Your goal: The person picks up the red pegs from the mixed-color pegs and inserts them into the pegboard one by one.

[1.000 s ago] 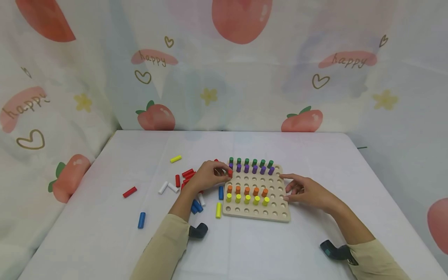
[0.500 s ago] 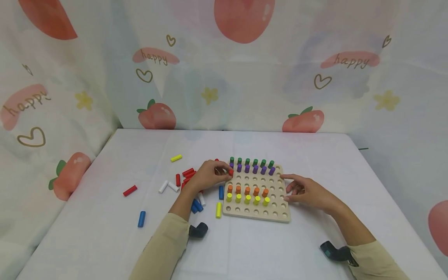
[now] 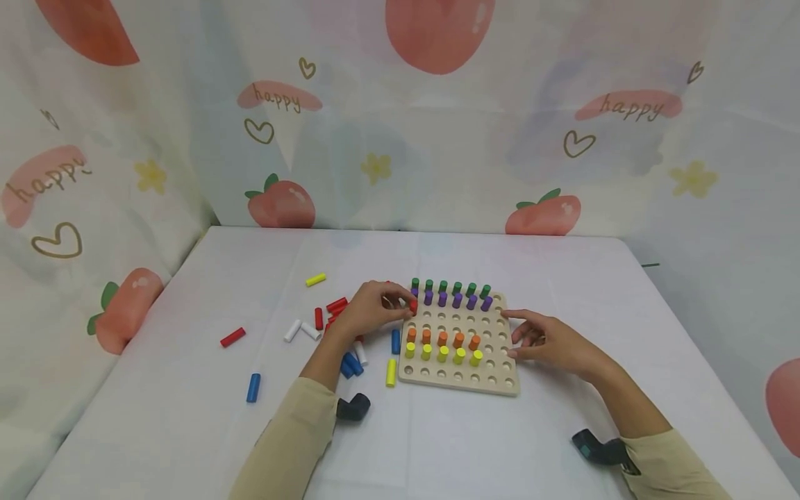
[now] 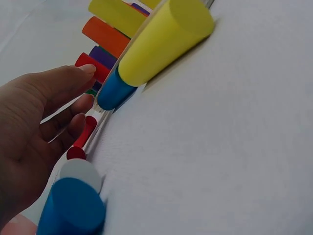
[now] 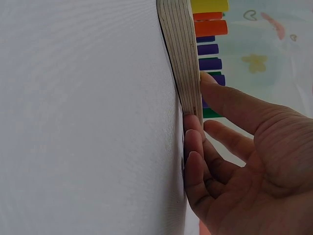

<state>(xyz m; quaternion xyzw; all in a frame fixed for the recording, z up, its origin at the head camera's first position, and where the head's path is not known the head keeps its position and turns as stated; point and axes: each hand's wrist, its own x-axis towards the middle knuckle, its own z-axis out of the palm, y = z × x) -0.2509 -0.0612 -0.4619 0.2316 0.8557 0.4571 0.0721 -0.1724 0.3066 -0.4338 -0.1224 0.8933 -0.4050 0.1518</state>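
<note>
A wooden pegboard lies on the table with several rows of round holes. My left hand pinches a red peg between thumb and fingers, upright at the left end of the row in front of the purple pegs. In the left wrist view the thumb tip lies against the red peg. My right hand holds the board's right edge, its thumb near the front and its index finger farther back. Green pegs, orange pegs and yellow pegs stand in rows.
Loose red pegs, white pegs and blue pegs lie left of the board, partly behind my left hand. A yellow peg and a blue peg lie close beside its left edge. Patterned cloth hangs behind the table.
The head view has shifted slightly. My left hand keeps its pinch on the red peg at the same spot, and the right hand stays at the board's edge.
</note>
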